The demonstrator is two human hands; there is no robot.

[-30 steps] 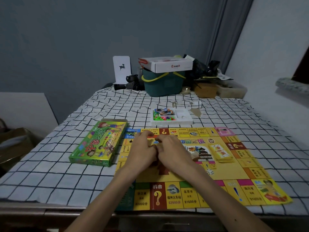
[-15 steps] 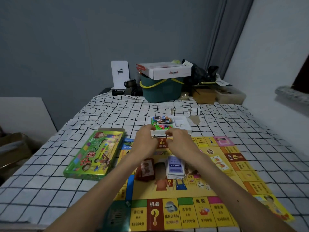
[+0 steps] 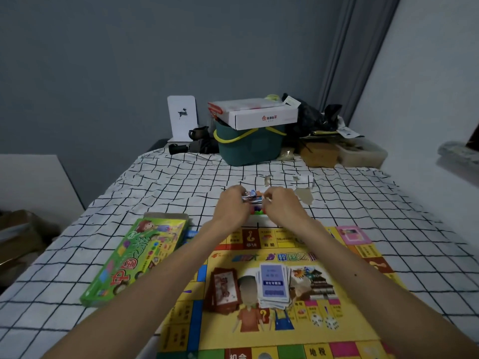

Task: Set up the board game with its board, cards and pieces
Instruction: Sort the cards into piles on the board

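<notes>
Small card pack (image 3: 252,196) pinched at both ends over the piece tray (image 3: 256,218), just past the board's (image 3: 285,330) far edge. My left hand (image 3: 232,207) and right hand (image 3: 281,206) are curled tight on it. A second ago both were over board centre. Red deck (image 3: 224,287) and blue deck (image 3: 274,283) sit mid-board.

dim light. grey-blue wall (image 3: 103,60) behind, grey curtain (image 3: 344,60) in the far right corner, white wall (image 3: 427,86) on the right. a white, black-gridded cloth (image 3: 181,182) covers the surface; a teal bucket (image 3: 248,149) stands at its far end.
</notes>
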